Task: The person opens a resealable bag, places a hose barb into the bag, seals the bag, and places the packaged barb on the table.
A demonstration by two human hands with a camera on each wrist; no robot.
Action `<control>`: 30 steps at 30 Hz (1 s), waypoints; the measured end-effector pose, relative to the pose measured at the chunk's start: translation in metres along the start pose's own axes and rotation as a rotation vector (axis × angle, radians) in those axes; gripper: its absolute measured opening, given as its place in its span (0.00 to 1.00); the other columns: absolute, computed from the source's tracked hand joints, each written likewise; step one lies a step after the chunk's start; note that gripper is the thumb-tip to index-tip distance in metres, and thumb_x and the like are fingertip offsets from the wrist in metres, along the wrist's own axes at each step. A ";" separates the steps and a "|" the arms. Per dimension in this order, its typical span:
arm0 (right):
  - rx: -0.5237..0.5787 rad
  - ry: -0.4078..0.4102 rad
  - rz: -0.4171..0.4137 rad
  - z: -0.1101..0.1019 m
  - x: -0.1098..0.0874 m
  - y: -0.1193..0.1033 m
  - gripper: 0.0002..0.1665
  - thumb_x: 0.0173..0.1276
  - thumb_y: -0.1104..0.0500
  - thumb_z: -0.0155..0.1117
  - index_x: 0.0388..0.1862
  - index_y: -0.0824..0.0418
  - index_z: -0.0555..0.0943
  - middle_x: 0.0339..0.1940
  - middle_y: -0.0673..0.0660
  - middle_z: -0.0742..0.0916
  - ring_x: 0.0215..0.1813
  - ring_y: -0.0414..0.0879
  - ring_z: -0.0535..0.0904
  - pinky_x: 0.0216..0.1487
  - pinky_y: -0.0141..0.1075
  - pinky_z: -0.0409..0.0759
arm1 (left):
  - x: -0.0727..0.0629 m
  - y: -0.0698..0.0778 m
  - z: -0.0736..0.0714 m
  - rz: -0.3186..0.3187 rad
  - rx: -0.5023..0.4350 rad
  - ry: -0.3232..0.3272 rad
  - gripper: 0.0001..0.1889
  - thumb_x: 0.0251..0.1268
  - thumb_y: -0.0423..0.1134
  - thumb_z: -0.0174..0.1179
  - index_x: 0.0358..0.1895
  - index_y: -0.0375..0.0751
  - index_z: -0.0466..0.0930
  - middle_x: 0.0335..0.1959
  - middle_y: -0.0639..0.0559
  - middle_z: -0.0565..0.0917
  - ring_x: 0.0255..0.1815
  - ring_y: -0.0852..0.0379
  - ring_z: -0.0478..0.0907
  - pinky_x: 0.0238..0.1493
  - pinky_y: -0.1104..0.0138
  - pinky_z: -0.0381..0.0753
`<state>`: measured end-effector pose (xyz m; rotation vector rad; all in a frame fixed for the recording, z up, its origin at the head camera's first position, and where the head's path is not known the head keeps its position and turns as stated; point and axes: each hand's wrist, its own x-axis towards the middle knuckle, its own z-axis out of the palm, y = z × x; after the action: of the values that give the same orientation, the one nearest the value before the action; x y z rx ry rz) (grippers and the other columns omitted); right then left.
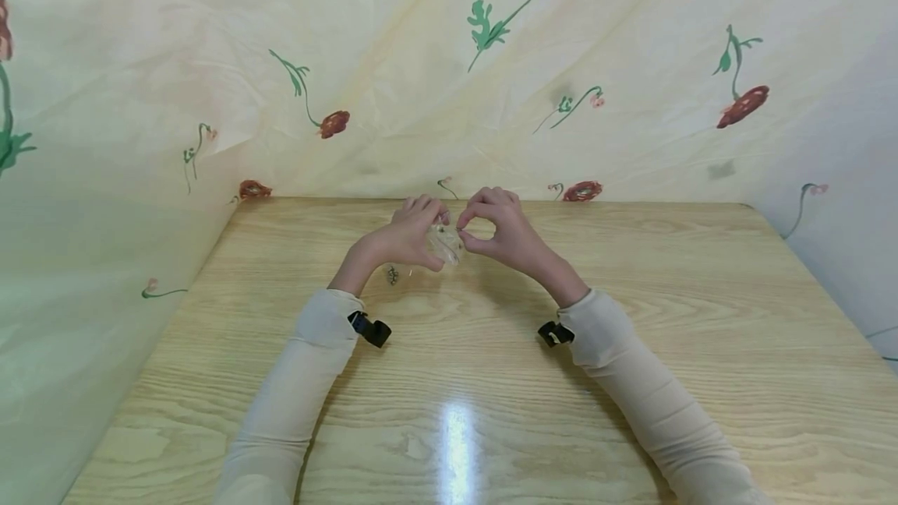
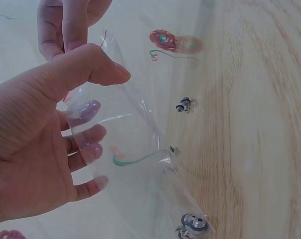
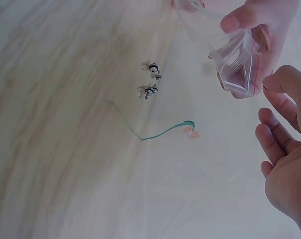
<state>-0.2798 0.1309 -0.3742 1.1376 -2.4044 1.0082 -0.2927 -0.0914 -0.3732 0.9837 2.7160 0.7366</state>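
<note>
In the head view my left hand (image 1: 410,234) holds a clear plastic zip bag (image 1: 443,244) near the far edge of the table. The left wrist view shows its thumb on the near side of the bag (image 2: 125,129) and its fingers behind the film; a red line runs along the mouth. My right hand (image 1: 507,232) is just right of the bag, thumb and index fingertip meeting in a ring. Between those tips a small dark piece shows, close to the bag's mouth; its kind cannot be told. Small metal fittings (image 3: 149,91) with dark rings lie on the table.
The wood-grain table (image 1: 449,349) ends at a hanging flowered cloth (image 1: 393,61) behind and at both sides. In the head view, fittings (image 1: 393,275) lie below the left hand. Dark straps with small cameras (image 1: 556,333) sit on both wrists over pale sleeves.
</note>
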 end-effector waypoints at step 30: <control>-0.037 0.015 -0.032 0.004 0.000 -0.004 0.09 0.62 0.65 0.74 0.42 0.61 0.88 0.43 0.60 0.82 0.49 0.56 0.72 0.65 0.59 0.59 | 0.001 0.002 -0.002 -0.020 0.006 -0.017 0.33 0.53 0.40 0.72 0.60 0.39 0.64 0.54 0.45 0.65 0.57 0.46 0.57 0.54 0.55 0.61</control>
<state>-0.2765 0.1263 -0.3754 1.1486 -2.3753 0.9550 -0.2927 -0.0903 -0.3708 0.9583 2.7113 0.7138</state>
